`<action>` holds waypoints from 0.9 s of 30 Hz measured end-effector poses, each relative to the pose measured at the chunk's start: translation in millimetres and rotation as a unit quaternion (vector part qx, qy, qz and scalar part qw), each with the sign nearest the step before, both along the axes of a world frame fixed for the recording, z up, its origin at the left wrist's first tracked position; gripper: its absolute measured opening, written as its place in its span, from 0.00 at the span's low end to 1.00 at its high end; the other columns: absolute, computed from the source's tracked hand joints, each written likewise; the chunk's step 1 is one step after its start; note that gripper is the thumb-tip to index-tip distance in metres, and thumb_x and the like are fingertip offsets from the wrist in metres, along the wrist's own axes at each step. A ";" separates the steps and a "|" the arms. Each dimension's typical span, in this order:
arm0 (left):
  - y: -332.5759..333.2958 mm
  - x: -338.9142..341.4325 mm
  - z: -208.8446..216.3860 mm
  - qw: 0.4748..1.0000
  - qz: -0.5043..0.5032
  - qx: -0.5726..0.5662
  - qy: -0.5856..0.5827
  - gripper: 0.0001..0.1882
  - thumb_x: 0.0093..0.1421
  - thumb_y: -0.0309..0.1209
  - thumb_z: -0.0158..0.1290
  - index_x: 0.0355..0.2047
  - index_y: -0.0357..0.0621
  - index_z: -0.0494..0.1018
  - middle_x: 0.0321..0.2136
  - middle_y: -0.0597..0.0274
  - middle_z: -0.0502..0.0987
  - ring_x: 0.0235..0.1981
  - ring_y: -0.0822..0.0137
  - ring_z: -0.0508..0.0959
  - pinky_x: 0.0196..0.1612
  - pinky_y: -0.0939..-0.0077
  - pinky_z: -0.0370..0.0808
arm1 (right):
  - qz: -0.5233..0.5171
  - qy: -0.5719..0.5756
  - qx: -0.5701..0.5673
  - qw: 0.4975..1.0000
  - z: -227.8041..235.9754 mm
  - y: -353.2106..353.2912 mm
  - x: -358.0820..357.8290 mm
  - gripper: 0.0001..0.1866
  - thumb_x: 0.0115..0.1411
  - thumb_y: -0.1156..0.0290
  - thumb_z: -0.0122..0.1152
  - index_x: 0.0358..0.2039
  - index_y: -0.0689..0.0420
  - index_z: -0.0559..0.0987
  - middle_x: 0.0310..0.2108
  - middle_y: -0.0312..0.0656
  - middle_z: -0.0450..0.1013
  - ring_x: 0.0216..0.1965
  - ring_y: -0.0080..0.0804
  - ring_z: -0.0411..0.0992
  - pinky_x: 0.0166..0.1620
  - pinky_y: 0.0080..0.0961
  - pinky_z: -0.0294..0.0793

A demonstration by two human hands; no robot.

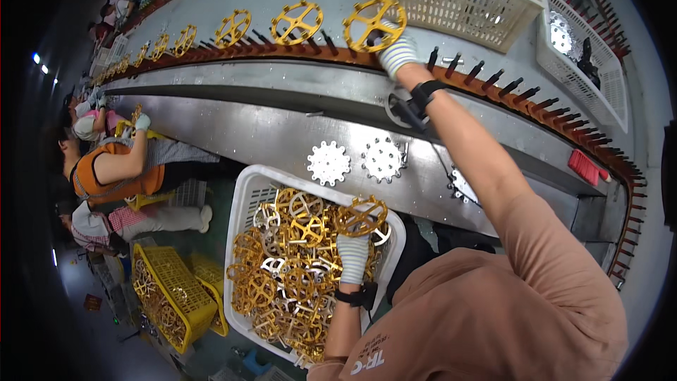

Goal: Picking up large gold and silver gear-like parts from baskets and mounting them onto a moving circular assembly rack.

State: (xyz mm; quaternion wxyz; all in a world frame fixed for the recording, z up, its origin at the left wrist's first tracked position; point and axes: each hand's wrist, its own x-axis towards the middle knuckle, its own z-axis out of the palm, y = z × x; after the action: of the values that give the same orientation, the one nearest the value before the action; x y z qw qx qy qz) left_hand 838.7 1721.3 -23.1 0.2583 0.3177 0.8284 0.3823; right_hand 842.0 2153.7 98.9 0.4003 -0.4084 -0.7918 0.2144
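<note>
My right hand [397,51], in a striped glove, grips a gold spoked metal wheel [375,23] at the row of dark upright pegs [474,72] along the conveyor rail. The wheel covers part of the fingers and whatever peg is behind it. Over a white plastic basket [243,176], my left hand [352,250], gloved alike, is closed on another gold spoked wheel [361,217]. Many gold wheels and some silver ones [305,206] fill the basket below it. Farther left, a line of gold wheels [297,22] sits along the pegs.
On the steel bench lie silver toothed discs [328,163]. White crates [451,0] stand beyond the rail, and a red brush [585,167] rests at right. Yellow crates [176,289] with more wheels are on the floor at left, near several co-workers [116,169].
</note>
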 end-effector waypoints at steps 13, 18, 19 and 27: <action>57.2 -37.4 55.1 0.939 0.105 0.234 -0.230 0.16 0.58 0.38 0.57 0.42 0.42 0.71 0.31 0.62 0.79 0.25 0.76 0.74 0.27 0.82 0.71 | -0.117 -0.197 0.132 0.964 -13.5 -14.5 84.2 0.23 0.63 0.70 0.36 0.59 0.55 0.64 0.60 0.52 0.60 0.61 0.49 0.59 0.63 0.42 0.57; 90.9 -61.3 -9.3 0.941 0.053 0.295 -0.159 0.23 0.60 0.39 0.56 0.52 0.42 0.65 0.40 0.62 0.76 0.40 0.69 0.76 0.39 0.74 0.76 | -0.100 0.015 0.092 0.991 -21.2 18.6 95.5 0.12 0.62 0.66 0.49 0.39 0.60 0.76 0.38 0.48 0.76 0.43 0.48 0.71 0.47 0.36 0.68; 125.9 -15.9 45.2 0.901 0.004 0.338 -0.274 0.22 0.62 0.37 0.54 0.53 0.43 0.64 0.43 0.59 0.75 0.44 0.65 0.76 0.45 0.68 0.77 | -0.106 -0.002 0.116 0.988 -43.9 33.2 108.3 0.12 0.62 0.67 0.49 0.39 0.60 0.76 0.38 0.48 0.76 0.42 0.48 0.72 0.47 0.36 0.69; 95.4 -22.6 0.4 0.975 0.007 0.174 -0.135 0.17 0.62 0.29 0.52 0.50 0.36 0.65 0.43 0.60 0.71 0.42 0.70 0.71 0.46 0.76 0.71 | -0.010 0.105 0.038 0.994 -63.1 15.9 31.7 0.14 0.62 0.67 0.50 0.43 0.62 0.76 0.39 0.50 0.76 0.44 0.46 0.73 0.48 0.32 0.71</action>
State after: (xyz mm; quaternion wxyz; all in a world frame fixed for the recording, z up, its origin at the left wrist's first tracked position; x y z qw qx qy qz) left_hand 816.1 1816.7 -22.7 0.3061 0.2968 0.7089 0.5618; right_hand 873.6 2169.6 35.8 0.4986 -0.3759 -0.7490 0.2215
